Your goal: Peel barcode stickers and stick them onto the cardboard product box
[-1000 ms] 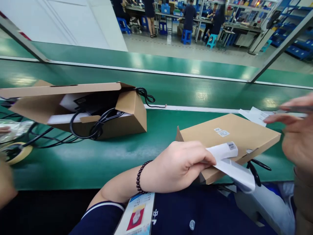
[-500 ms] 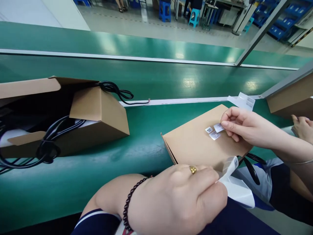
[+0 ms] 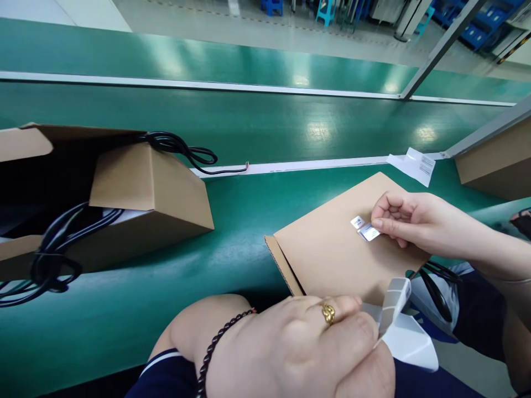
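A flat closed cardboard box [image 3: 327, 254] lies on the green bench near its front edge. Two small white labels sit on its lid, one [image 3: 357, 222] stuck flat. My right hand [image 3: 410, 218] rests on the lid, its thumb and forefinger pinching the second label [image 3: 370, 233] against the cardboard. My left hand [image 3: 298, 348], with a gold ring and a dark bead bracelet, is low in front of the box. It grips a white strip of label backing [image 3: 398, 318] that curls up at its end.
An open cardboard box [image 3: 149, 193] with black cables [image 3: 53, 260] spilling out stands at the left. A green conveyor belt [image 3: 249, 127] runs behind. A loose paper slip [image 3: 412, 163], another box [image 3: 493, 163] and a co-worker's hand [image 3: 523, 221] are at the right.
My right hand came in from the right edge and set a second small label on the lid. My left hand drew the backing strip down toward me. The view tilted lower.
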Available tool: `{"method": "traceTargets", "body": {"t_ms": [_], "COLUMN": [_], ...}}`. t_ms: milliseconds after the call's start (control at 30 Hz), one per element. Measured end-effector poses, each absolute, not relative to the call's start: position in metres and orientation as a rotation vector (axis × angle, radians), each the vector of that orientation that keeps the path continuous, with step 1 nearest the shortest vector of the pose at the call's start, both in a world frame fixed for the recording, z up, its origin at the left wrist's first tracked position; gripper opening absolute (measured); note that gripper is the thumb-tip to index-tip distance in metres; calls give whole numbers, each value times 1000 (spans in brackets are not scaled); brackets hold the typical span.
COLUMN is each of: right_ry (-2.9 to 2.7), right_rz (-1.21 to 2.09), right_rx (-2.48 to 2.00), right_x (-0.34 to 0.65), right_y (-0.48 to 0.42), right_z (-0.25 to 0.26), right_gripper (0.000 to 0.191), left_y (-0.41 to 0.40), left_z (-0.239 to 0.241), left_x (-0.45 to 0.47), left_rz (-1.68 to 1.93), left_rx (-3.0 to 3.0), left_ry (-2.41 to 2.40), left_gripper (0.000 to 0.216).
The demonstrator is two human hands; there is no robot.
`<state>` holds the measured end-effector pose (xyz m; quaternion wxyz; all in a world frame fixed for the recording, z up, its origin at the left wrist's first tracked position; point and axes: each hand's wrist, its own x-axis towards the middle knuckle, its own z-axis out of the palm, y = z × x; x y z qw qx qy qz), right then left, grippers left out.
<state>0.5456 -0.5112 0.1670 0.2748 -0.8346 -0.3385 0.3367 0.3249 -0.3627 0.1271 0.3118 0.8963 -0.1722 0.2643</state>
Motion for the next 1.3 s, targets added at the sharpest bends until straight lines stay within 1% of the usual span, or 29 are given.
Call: {"method": "traceTargets", "body": {"t_ms": [167,400,600,800,1067,1300], "right_ry": [-937,-963,-974,-962,-936,-925], "right_rz": [907,908,904,918,938,957], "right_rx": [-2269,-2308,-2317,-2326,-2338,-2296], "right_x": [547,547,546,546,547,551], "right_y": [-510,-507,-507,-505,-503,-505], "right_z": [165,164,164,165,167,165], "right_gripper": [35,35,35,39,42,40], "left_y": [-360,-351,-353,-353,-354,-354], "left_z": [126,131,131,131,131,132], "left_x": [329,334,334,338,335,339], "left_rz": [721,689,673,663,684,693], "left_rx": [2388,2387,2384,2385,2372,2365], "left_ry": [-473,-666,-617,-657,-641,-643], "left_gripper": [26,26,22,25,23,26]}}
